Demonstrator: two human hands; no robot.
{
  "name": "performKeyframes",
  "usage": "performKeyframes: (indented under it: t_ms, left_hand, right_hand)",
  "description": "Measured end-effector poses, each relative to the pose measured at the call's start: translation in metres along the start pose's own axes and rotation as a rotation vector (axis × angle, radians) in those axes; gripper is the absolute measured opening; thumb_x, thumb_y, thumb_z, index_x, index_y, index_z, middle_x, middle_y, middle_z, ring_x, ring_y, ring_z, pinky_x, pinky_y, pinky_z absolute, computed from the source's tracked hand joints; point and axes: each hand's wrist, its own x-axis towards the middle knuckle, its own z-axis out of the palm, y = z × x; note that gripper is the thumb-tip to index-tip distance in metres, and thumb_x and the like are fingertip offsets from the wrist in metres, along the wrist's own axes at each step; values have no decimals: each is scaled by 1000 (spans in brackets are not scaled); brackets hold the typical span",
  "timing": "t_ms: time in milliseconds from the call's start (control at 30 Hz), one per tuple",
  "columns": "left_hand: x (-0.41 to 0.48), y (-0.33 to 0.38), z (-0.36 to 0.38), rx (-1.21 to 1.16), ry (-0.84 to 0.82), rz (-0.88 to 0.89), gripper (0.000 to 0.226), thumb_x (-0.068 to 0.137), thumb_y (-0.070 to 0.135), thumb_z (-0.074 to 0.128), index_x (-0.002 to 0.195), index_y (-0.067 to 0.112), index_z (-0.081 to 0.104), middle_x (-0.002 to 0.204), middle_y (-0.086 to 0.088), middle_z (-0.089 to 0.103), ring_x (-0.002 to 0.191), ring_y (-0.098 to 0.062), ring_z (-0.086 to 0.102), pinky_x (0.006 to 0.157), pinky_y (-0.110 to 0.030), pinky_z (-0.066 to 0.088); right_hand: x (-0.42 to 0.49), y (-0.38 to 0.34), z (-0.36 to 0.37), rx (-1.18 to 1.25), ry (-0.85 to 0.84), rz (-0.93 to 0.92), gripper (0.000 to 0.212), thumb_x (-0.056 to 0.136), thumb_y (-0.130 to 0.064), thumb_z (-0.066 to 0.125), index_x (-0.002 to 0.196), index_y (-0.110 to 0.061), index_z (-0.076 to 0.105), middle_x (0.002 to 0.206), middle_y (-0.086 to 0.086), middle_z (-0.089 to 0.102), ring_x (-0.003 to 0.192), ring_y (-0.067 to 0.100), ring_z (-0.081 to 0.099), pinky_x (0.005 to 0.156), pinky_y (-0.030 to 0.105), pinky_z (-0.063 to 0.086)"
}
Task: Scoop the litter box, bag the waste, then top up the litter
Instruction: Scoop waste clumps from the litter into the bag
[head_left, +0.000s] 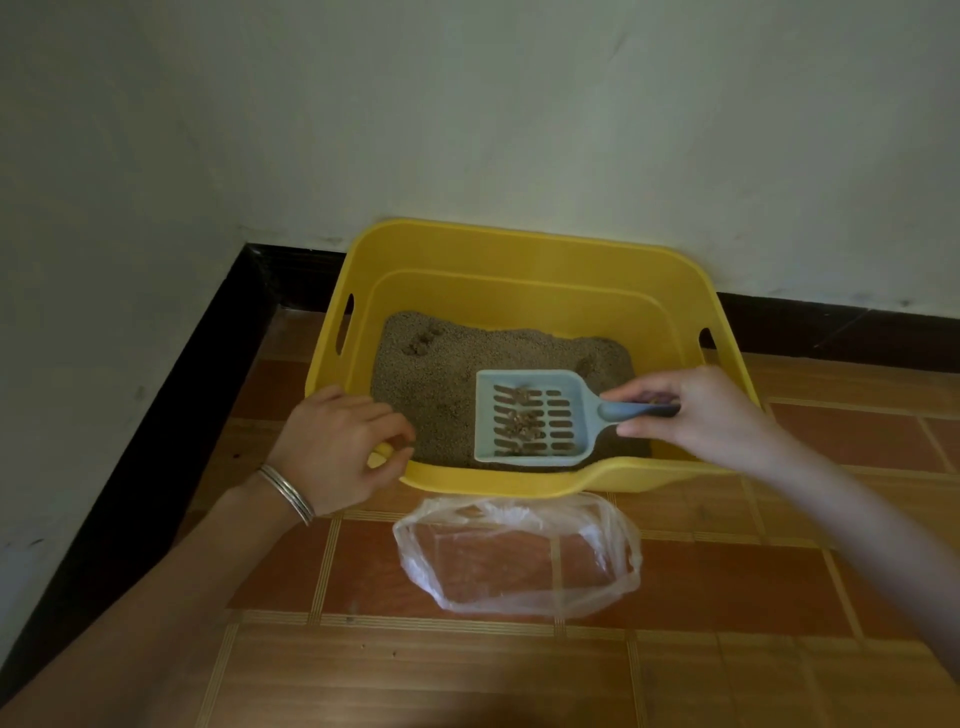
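- Noted yellow litter box (519, 249) on the brown tiled floor (467, 670), far side just beside the black skirting (810, 322) and the pale wall (519, 114).
- Recorded grey-brown litter (431, 374) across the box bottom, surface uneven, well below the rim.
- Found pale blue slotted scoop (530, 415) inside the box, close to its front wall, blade toward the box's left side, handle toward its right side.
- Observed several brown clumps (522, 422) on the scoop blade, over the slots; exact count not resolvable.
- Logged right hand (696, 410) at the box's front-right, above the rim, thumb and fingers pinched narrowly round the scoop handle, handle end hidden under the fingers.
- Logged left hand (337, 447) at the box's front-left corner, fingers curled over the rim and gripping it.
- Noted thin metal bangles (288, 493) on the left wrist, just outside the box.
- Marked clear plastic bag (514, 556) lying on the floor just in front of the box, wrinkled edge nearest the box wall, apart from both hands.
- Saw two darker patches in the litter near the box's far wall, possibly further clumps; view too dim to tell.
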Motion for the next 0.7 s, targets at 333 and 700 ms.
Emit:
performKeyframes:
  t_ms: [333,700]
  left_hand:
    - [-24,16,1,48,-65,32,47,75,50,45,109,24,63,97,5,60,89,-18,59,78,-28,28]
    - [-25,18,3,69,-59,20,43,73,48,46,105,26,65,98,5,58,88,-19,57,84,-31,29]
  right_hand:
    - [-75,-2,49,38,-128,19,33,76,-12,72,99,-34,64,90,-29,60,92,-16,55,77,3,41]
    - [-66,40,121,-342,92,-136,40,61,-8,83,99,-18,71,95,-5,69,89,16,64,83,35,52]
